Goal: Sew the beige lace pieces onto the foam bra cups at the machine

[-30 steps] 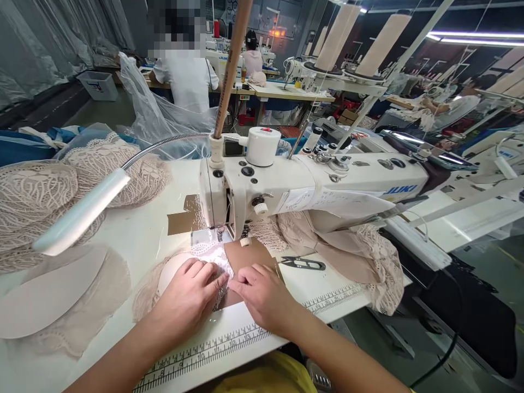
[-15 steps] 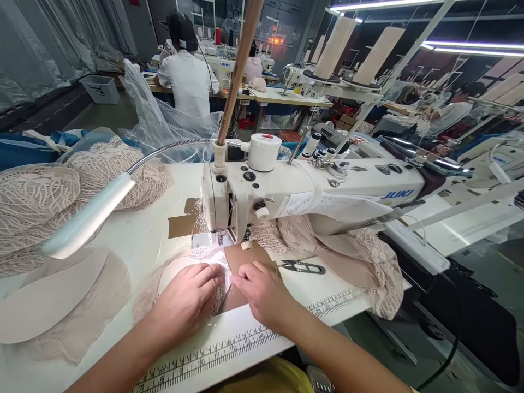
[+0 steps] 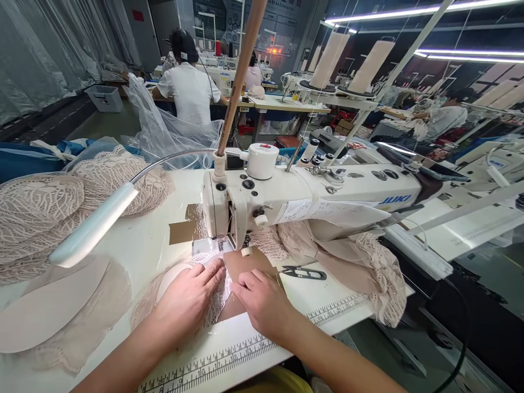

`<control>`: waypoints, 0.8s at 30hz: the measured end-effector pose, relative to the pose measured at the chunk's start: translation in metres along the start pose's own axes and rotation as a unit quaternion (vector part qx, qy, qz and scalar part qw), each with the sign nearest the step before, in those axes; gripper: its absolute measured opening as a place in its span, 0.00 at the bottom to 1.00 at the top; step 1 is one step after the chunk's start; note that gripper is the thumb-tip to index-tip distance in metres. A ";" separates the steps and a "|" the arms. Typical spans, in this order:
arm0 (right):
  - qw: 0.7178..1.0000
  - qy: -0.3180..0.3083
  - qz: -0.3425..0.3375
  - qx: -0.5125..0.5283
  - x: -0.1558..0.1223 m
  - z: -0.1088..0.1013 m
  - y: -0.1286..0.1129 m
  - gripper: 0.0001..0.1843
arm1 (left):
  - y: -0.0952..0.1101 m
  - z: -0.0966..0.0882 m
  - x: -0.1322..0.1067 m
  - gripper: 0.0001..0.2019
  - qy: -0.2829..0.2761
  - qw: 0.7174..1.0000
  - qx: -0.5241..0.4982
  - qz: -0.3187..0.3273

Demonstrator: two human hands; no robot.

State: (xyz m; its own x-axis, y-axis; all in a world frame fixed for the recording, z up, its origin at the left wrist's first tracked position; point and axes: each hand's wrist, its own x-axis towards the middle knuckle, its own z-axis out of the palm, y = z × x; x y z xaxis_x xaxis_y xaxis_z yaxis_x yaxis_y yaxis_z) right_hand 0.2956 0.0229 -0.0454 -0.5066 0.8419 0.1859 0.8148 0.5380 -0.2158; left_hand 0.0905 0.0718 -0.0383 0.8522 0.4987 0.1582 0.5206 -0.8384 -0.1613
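A beige lace bra cup [image 3: 166,284] with a pale lace edge lies at the front of the sewing machine [image 3: 262,196], its edge by the presser foot [image 3: 221,244]. My left hand [image 3: 196,292] lies flat on the lace, fingers stretched toward the foot. Just to the right, my right hand [image 3: 262,300] is curled, thumb and forefinger pinched at the lace edge. Beneath this hand is a brown sheet [image 3: 249,262] on the table. The fingertips partly hide the lace edge.
Thread snips [image 3: 305,273] lie right of my right hand. Lace pieces [image 3: 36,202] are stacked at left, and more lace fabric [image 3: 347,262] bunches under the machine arm. A lamp [image 3: 94,224] juts over the left side. A ruler strip [image 3: 213,357] edges the table.
My left fingers have straightened and slid forward over the lace toward the presser foot. My right hand stays near the lace edge. The camera view has tilted slightly upward.
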 end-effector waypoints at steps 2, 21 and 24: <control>1.000 0.004 0.002 0.002 0.000 0.000 0.000 0.15 | 0.001 -0.001 0.001 0.24 -0.006 1.000 0.009 -0.005; 0.998 -0.058 -0.008 -0.024 0.021 -0.007 0.001 0.10 | -0.026 0.002 0.005 0.24 0.003 0.992 -0.117 -0.049; 0.997 -0.069 -0.009 -0.036 0.031 -0.012 0.002 0.08 | -0.035 0.002 0.009 0.23 0.001 0.992 -0.122 -0.038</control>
State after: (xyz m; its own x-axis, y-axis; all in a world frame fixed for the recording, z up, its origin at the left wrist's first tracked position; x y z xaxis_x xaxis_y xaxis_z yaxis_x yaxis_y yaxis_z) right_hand 0.2851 0.0500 -0.0287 -0.5508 0.8329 0.0540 0.8213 0.5524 -0.1425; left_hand 0.0799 0.1063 -0.0331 0.8105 0.5625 0.1635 0.5552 -0.8266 0.0921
